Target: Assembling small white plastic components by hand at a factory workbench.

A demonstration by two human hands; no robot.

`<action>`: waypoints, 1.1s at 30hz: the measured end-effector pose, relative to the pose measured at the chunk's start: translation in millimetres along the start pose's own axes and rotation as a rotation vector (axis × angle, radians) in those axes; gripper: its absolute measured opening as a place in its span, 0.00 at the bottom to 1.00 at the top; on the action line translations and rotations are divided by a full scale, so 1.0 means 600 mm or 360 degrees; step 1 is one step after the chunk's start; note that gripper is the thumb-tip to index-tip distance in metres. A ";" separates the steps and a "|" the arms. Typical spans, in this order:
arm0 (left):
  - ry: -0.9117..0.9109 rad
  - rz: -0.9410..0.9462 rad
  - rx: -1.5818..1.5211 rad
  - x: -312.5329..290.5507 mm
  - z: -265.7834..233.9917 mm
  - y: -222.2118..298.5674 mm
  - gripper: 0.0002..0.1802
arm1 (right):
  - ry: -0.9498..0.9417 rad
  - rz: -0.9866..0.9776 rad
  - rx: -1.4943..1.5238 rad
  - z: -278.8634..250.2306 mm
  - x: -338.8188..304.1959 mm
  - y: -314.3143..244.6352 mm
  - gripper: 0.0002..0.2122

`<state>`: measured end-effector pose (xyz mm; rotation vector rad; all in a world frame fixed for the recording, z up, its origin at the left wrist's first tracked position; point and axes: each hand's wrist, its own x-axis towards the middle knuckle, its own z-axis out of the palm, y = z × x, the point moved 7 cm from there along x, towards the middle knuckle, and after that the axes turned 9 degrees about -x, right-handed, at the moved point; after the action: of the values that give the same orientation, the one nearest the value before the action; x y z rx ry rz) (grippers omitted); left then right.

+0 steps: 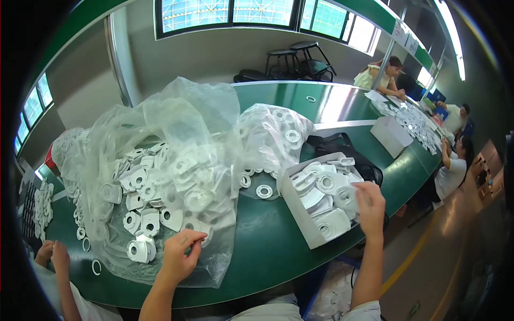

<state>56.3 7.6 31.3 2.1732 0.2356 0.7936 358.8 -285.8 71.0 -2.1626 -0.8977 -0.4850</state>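
My left hand [181, 255] is closed in a pinch at the edge of a white plastic part with a round hole [197, 227], at the near side of a large clear plastic bag [217, 267]. Many similar white parts [140, 179] lie heaped in the open bag. Over the right side of an open white box [300, 216], my right hand [370, 209] has its fingers closed on the edge of a white round-holed plastic part [345, 199]; slight blur softens the fingertips. More of these parts [331, 223] fill the box.
A second clear bag [276, 131] of white rings stands behind the box, beside a black bag [348, 152]. Loose rings [96, 267] lie on the green table [262, 227]. A co-worker's hands [56, 255] are at the left; other people sit around a white heap [409, 123] farther right.
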 end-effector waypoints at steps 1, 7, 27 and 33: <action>0.0017 0.0000 -0.0004 -0.002 -0.007 0.000 0.11 | -0.0008 -0.0011 0.0025 0.010 0.002 -0.007 0.08; 0.0033 -0.0001 -0.0055 -0.006 -0.014 -0.023 0.12 | 0.0382 -0.0197 -0.0267 -0.004 -0.007 -0.022 0.10; 0.0398 -0.0536 0.0932 -0.042 -0.171 -0.113 0.14 | -0.0454 0.0115 0.0011 0.310 0.054 -0.243 0.09; 0.1098 -0.0387 0.0462 -0.031 -0.226 -0.082 0.06 | -0.0613 -0.0055 -0.0166 0.358 0.043 -0.214 0.11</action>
<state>-36.8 117.3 52.4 1.9920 0.9940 1.4079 296.2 -50.6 6.2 -2.3843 -1.1382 -0.1318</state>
